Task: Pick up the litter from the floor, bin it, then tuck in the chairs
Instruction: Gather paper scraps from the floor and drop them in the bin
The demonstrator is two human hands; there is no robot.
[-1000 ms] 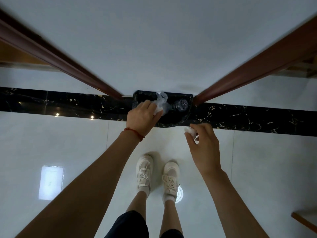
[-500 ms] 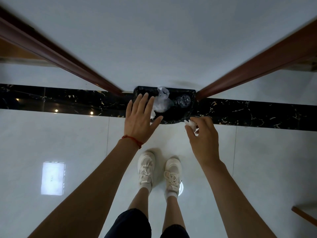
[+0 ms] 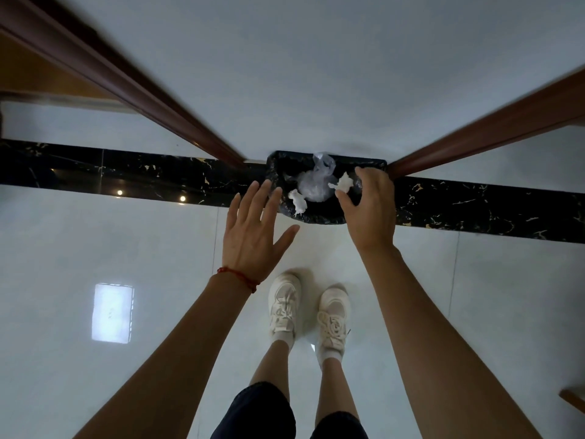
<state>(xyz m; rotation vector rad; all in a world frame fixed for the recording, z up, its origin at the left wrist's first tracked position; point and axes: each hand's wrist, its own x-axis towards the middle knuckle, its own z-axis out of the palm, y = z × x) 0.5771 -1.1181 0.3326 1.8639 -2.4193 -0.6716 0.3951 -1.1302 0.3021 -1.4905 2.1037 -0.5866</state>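
Note:
A bin lined with a black bag (image 3: 311,218) stands against the wall ahead of my feet. Inside it lie a crumpled clear plastic bag (image 3: 316,185) and a white tissue wad (image 3: 298,200). My left hand (image 3: 254,231) hovers just left of the bin's near rim, fingers spread and holding nothing. Over the bin's right side my right hand (image 3: 370,205) has its fingers spread. A second white tissue wad (image 3: 344,183) sits just off its thumb and fingertips, above the bin's opening.
Two brown wooden door frames (image 3: 133,87) (image 3: 484,134) run to either side of the bin. A black marble strip (image 3: 126,172) crosses the glossy white floor. My white sneakers (image 3: 285,305) stand close to the bin. A wooden corner (image 3: 574,403) shows at the lower right.
My left hand let the clear bag drop into the bin and drew back open. My right hand moved over the bin and spread its fingers off the tissue wad.

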